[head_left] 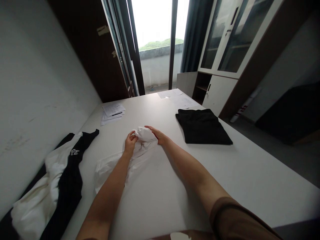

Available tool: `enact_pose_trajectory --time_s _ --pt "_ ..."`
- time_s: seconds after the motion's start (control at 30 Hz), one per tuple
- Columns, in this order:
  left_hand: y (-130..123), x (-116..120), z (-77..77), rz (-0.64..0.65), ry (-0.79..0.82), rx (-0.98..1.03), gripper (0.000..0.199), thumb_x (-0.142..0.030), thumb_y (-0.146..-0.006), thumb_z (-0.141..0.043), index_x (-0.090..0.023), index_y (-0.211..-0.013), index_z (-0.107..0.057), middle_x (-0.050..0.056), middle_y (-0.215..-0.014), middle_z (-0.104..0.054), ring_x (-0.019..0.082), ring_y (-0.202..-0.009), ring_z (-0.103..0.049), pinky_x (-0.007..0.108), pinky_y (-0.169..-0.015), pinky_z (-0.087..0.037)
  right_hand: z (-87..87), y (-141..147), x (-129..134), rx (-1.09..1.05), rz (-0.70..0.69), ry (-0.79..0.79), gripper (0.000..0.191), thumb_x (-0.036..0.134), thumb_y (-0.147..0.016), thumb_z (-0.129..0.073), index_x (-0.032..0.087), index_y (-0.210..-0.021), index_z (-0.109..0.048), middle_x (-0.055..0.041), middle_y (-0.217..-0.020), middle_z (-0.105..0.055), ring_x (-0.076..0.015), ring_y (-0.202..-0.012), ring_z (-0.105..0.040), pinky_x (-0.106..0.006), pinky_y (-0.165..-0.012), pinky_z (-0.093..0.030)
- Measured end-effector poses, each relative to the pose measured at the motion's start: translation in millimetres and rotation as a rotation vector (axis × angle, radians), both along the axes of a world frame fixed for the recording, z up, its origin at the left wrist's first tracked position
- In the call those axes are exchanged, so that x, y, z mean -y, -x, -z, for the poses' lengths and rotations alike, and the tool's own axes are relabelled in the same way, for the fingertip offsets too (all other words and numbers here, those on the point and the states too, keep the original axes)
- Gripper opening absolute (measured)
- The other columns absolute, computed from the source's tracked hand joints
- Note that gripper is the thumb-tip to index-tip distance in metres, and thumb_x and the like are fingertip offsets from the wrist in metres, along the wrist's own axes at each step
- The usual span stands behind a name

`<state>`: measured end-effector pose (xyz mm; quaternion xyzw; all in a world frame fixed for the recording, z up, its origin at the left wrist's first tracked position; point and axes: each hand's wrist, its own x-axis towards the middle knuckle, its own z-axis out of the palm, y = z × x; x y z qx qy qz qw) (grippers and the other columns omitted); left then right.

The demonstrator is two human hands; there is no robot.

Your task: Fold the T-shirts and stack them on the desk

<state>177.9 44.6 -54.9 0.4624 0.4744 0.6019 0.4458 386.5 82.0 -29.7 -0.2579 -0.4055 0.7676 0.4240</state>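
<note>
Black and white clothing: crumpled by the wall, white lettering illegible. Papers: stacked, print unreadable. Left hand: pinches the cloth's gathered far end. White cloth: on the tabletop, bunched between both hands, long axis trailing toward near left. Right hand: grasps its right side, equally near. Black folded fabric: far right, no label visible.

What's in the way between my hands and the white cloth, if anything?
Nothing visible: your left hand and right hand are both already on the white cloth. The folded black cloth lies off to the right.
</note>
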Motion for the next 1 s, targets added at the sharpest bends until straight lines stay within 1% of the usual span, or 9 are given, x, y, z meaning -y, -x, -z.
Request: enact_pose_trajectory --time_s 0.07,0.17,0.27,0.4,0.53,0.67,0.83,0.93,1.0 --pt "1 0 -1.1 0.014 0.003 0.037 0.046 -0.031 -0.072 -0.078 -0.019 -0.114 -0.064 0.001 -0.089 -0.07 0.015 -0.081 -0.066 0.026 -0.076 -0.05 -0.8 0 1 0.027 -0.024 -0.005 0.053 0.05 -0.079 -0.077 0.023 -0.122 -0.061 -0.004 -0.106 -0.074 -0.0205 -0.089 -0.07 -0.033 -0.077 -0.057" --pt "2 -1 0.7 0.022 -0.005 0.088 0.035 -0.031 -0.07 -0.079 -0.019 -0.098 -0.061 0.0 -0.089 -0.067 0.013 -0.078 -0.063 0.024 -0.074 -0.049 2.5 0 1 0.047 -0.044 -0.027 0.049 0.046 -0.07 -0.084 0.022 -0.108 -0.062 -0.0002 -0.09 -0.072 -0.0167 -0.074 -0.066 -0.027 -0.066 -0.053" --pt "3 -4 3.5 -0.045 0.002 0.127 0.033 -0.032 -0.072 -0.076 -0.02 -0.095 -0.055 -0.001 -0.09 -0.064 0.012 -0.078 -0.061 0.024 -0.073 -0.05 8.4 1 -3 0.03 0.064 -0.023 0.045 0.042 -0.065 -0.087 0.023 -0.091 -0.057 0.006 -0.072 -0.062 -0.0115 -0.06 -0.055 -0.021 -0.055 -0.043" --pt "4 -5 1.0 -0.108 0.037 0.171 0.027 -0.029 -0.077 -0.068 -0.022 -0.096 -0.049 -0.001 -0.093 -0.059 0.013 -0.082 -0.061 0.026 -0.076 -0.052 12.3 1 -8 -0.025 0.219 -0.03 0.043 0.033 -0.062 -0.086 0.023 -0.082 -0.049 0.0094 -0.062 -0.05 -0.0093 -0.053 -0.045 -0.02 -0.049 -0.033" --pt "4 1 -10.6 0.068 0.084 0.216 0.022 -0.029 -0.078 -0.062 -0.023 -0.095 -0.049 0.002 -0.095 -0.059 0.015 -0.086 -0.061 0.029 -0.078 -0.053 9.2 -5 -10 -0.079 0.256 -0.053 0.044 0.03 -0.061 -0.084 0.024 -0.079 -0.045 0.0099 -0.061 -0.046 -0.0091 -0.052 -0.042 -0.021 -0.049 -0.032" --pt "5 7 -25.0 0.228 0.111 0.217 0.019 -0.034 -0.077 -0.055 -0.022 -0.091 -0.051 0.005 -0.093 -0.06 0.019 -0.09 -0.061 0.034 -0.082 -0.053 5.2 -12 -9 -0.101 0.26 -0.067 0.048 0.032 -0.06 -0.085 0.023 -0.075 -0.04 0.0088 -0.062 -0.047 -0.0096 -0.055 -0.044 -0.021 -0.052 -0.035" --pt "8 14 -34.3 0.239 0.068 0.172 0.012 -0.03 -0.071 -0.051 -0.023 -0.078 -0.045 0.005 -0.085 -0.058 0.021 -0.086 -0.059 0.039 -0.084 -0.052 6.4 -16 -10 -0.052 0.292 -0.062 0.057 0.04 -0.06 -0.088 0.024 -0.072 -0.035 0.0085 -0.061 -0.047 -0.0094 -0.054 -0.043 -0.022 -0.051 -0.033" --pt "11 14 -32.4 0.241 0.012 0.229 0.014 -0.023 -0.066 -0.053 -0.023 -0.076 -0.044 0.003 -0.085 -0.059 0.021 -0.088 -0.061 0.041 -0.089 -0.053 8.6 -19 -12 -0.034 0.317 -0.07 0.055 0.044 -0.061 -0.088 0.024 -0.073 -0.038 0.0092 -0.061 -0.047 -0.0092 -0.052 -0.043 -0.022 -0.05 -0.033" --pt "11 13 -28.8 0.231 0.029 0.253 0.015 -0.021 -0.067 -0.054 -0.022 -0.08 -0.048 0.003 -0.088 -0.062 0.02 -0.089 -0.063 0.041 -0.091 -0.053 9.3 -21 -13 -0.022 0.317 -0.078 0.053 0.045 -0.062 -0.088 0.024 -0.074 -0.041 0.0089 -0.061 -0.049 -0.0096 -0.053 -0.044 -0.022 -0.051 -0.035"
